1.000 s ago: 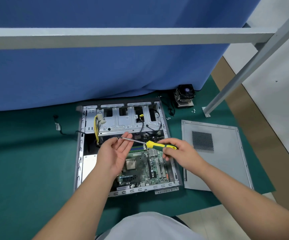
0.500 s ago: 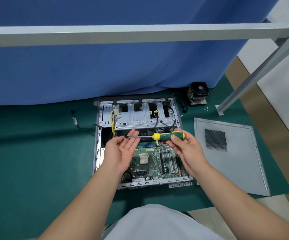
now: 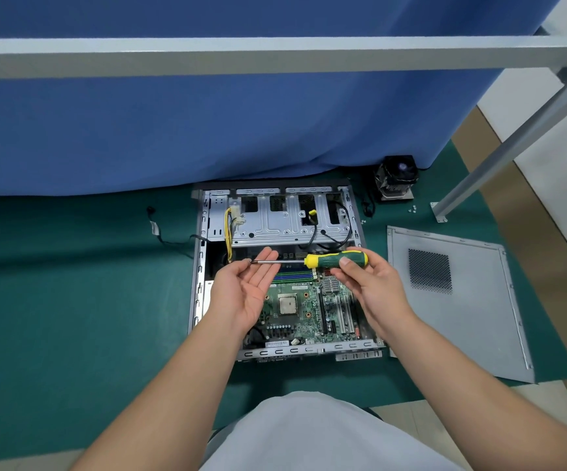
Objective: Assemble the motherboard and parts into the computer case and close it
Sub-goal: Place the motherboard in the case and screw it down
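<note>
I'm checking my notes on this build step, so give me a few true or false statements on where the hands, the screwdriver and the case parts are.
1. The right hand grips the screwdriver by its handle. True.
2. The left hand is clenched into a fist. False: its palm is open, fingers by the screwdriver's tip.
3. The side panel is fitted on the computer case. False: it lies on the mat to the right of the case.
4. The motherboard sits inside the case. True.
5. The cooler fan is mounted on the motherboard. False: it stands outside the case, by the blue cloth.
</note>
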